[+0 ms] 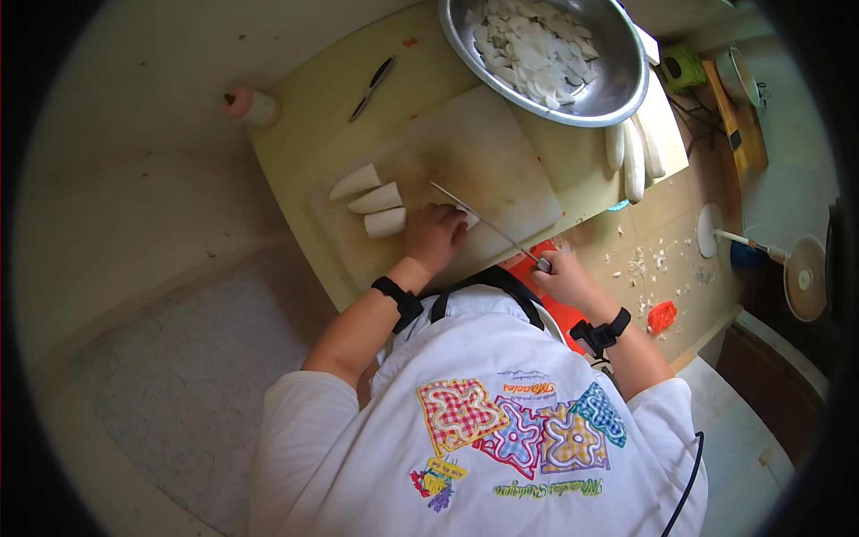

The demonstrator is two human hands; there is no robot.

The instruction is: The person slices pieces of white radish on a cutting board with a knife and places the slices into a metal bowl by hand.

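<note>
My right hand [565,276] is closed round the handle of a knife [488,222], its blade running up and left over the cutting board [501,134]. My left hand [433,238] has curled fingers pressed on a piece of white radish [471,219], mostly hidden beneath the fingers and beside the blade. Three cut chunks of white radish [376,197] lie on the board to the left of that hand. Sliced white radish [537,49] fills part of a large metal basin [626,89] beyond the board.
Several long white radishes [634,161] rest at the table's right edge. A black-and-silver peeler or pen-like tool [371,88] and a pink-capped bottle [250,106] are at the far left. Scraps and a red bag [662,317] lie on the floor, near a standing fan [805,277].
</note>
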